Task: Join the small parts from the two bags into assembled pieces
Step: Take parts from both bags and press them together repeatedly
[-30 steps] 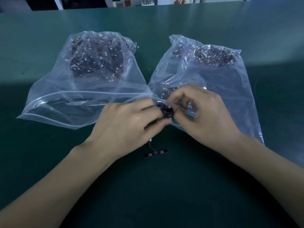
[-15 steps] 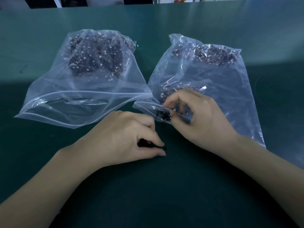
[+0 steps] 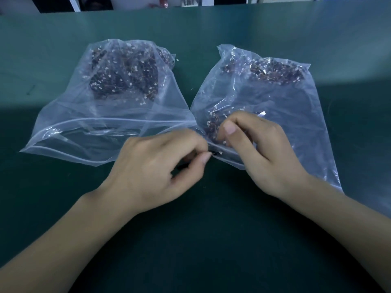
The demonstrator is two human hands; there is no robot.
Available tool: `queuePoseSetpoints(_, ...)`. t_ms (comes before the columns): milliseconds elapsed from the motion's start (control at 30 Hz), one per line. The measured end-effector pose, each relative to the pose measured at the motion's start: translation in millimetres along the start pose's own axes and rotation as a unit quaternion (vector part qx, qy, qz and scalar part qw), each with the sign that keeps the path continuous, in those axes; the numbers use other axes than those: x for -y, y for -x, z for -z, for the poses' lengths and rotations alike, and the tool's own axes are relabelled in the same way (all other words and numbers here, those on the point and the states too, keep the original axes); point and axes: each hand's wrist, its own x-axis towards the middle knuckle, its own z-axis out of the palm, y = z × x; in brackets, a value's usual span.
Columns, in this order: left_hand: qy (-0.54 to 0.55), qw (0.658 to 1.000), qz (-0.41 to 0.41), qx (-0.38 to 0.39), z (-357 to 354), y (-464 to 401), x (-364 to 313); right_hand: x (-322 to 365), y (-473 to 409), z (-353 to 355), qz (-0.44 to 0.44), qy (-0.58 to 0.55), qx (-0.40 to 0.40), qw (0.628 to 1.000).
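Note:
Two clear plastic bags lie side by side on the green table (image 3: 190, 246). The left bag (image 3: 69, 127) holds a heap of small dark parts (image 3: 124, 75) with white connectors at its far end. The right bag (image 3: 296, 115) holds a similar heap (image 3: 275, 72) and a smaller cluster (image 3: 212, 125) near its mouth. My left hand (image 3: 156, 168) pinches a small dark part (image 3: 216, 153) between thumb and fingers, just at the right bag's mouth. My right hand (image 3: 262, 151) sits in that mouth with thumb and fingers curled on the cluster; what it pinches is mostly hidden.
The left bag's open mouth faces me, its zip rim (image 3: 63, 151) raised off the table. A few white specks (image 3: 177, 59) lie between the bags. Dark shelving stands beyond the table's far edge (image 3: 190, 7).
The left hand dropped to the table, pinched the small strip lying there, and has lifted it back up beside the right hand. The right hand stayed at the right bag's mouth.

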Motion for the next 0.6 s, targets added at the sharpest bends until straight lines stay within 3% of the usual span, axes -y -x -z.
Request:
queuePoseSetpoints(233, 0.025, 0.998, 0.039, -0.037, -5, 1, 5, 7, 1, -5, -0.074, -0.153, 0.05, 0.984)
queuePoseSetpoints(467, 0.095, 0.993, 0.06, -0.041, -13, 2, 5, 6, 0, -4, -0.06, -0.224, 0.065, 0.971)
queuePoseSetpoints(600, 0.133, 0.983, 0.113, -0.065, -13, 2, 2, 3, -1, -5, -0.07, -0.257, 0.064, 0.962)
